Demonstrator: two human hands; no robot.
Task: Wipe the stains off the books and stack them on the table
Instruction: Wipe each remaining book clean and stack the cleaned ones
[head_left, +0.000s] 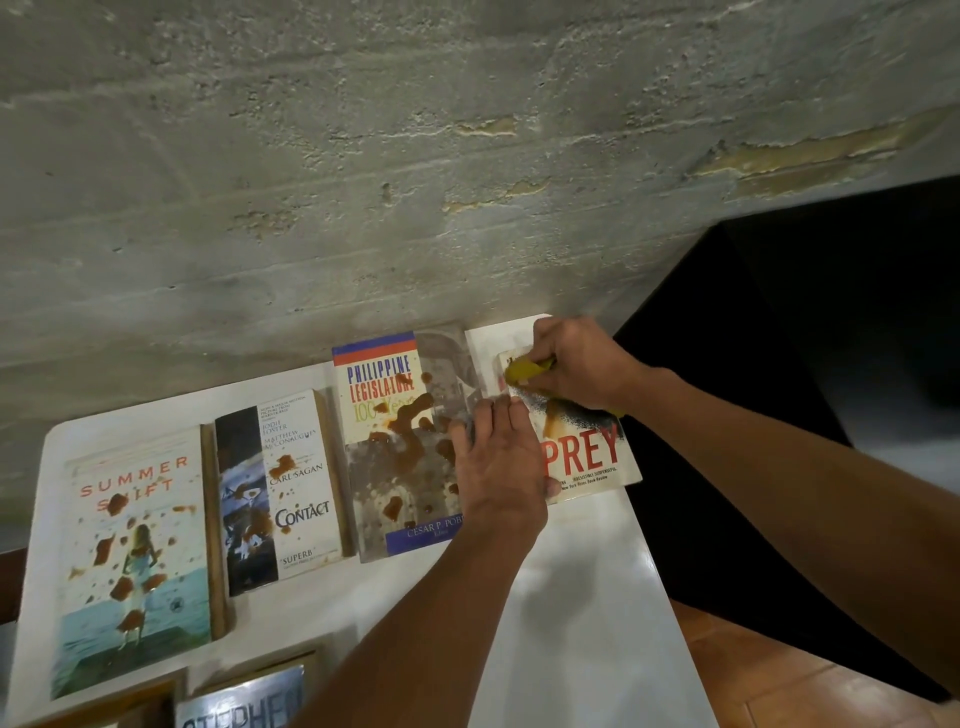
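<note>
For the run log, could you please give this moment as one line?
right hand wiping Prey book with yellow cloth | left hand steadying it | three stained books left | none stacked

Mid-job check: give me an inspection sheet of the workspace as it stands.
Surface: white table, bare at near right.
Job's things: Summer Shift, Contact, Philippine Legislature stained; Prey being wiped with yellow cloth.
Clutter: more books at near edge.
Hands: left hand presses flat by Prey's left edge; right hand grips cloth.
Cables: nothing seen.
Surroundings: concrete wall, wooden floor.
</note>
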